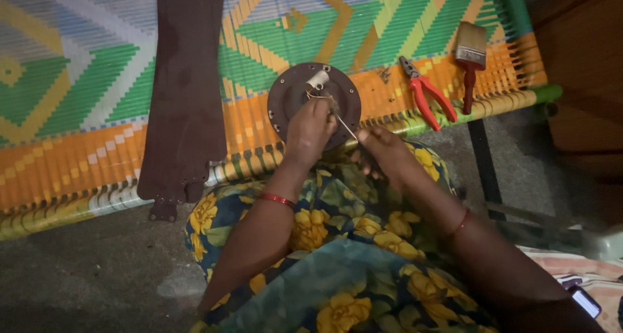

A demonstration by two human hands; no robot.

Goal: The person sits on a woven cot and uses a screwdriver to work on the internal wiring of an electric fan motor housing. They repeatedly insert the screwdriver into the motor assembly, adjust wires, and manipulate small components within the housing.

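The motor point(314, 106), a round brown disc with a pale hub, lies on the woven cot point(78, 112) at its near edge, against the person's lap; it looks heavy and rigid, best gripped by the rim. The left hand point(309, 130) rests on its face, fingers closed on thin wires; the right hand point(383, 150) pinches a slim metal tool point(345, 126), stiff but slippery. Pliers point(423, 91), brush point(470, 59) and blades point(183, 93) lie apart.

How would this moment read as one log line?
left hand: on fan motor | right hand: holds thin wire | pliers, paintbrush: idle
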